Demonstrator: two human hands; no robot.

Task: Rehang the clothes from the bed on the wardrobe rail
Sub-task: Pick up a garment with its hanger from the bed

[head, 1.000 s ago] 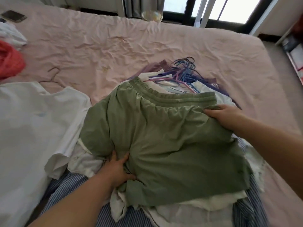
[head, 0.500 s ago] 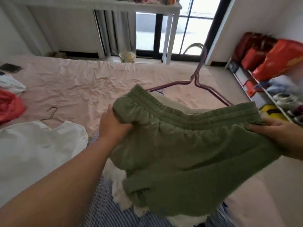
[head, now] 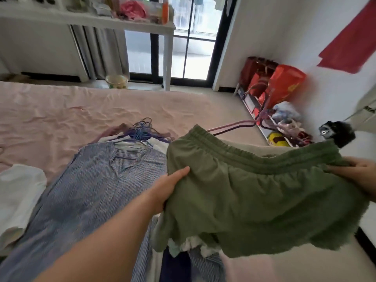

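Up front, left hand [head: 173, 187] and right hand [head: 358, 176] each pinch an end of the green shorts [head: 254, 196], held off the bed [head: 61, 117]. Purple hanger [head: 240, 126] pokes out behind the waistband. Beyond: striped shirt [head: 97, 180], hanger pile [head: 142, 131].

Both hands have lifted the olive-green elastic-waisted cotton shorts [head: 254, 192] off the pile and swung them rightward. A blue-and-white striped shirt [head: 95, 180] now lies uncovered on the bed.
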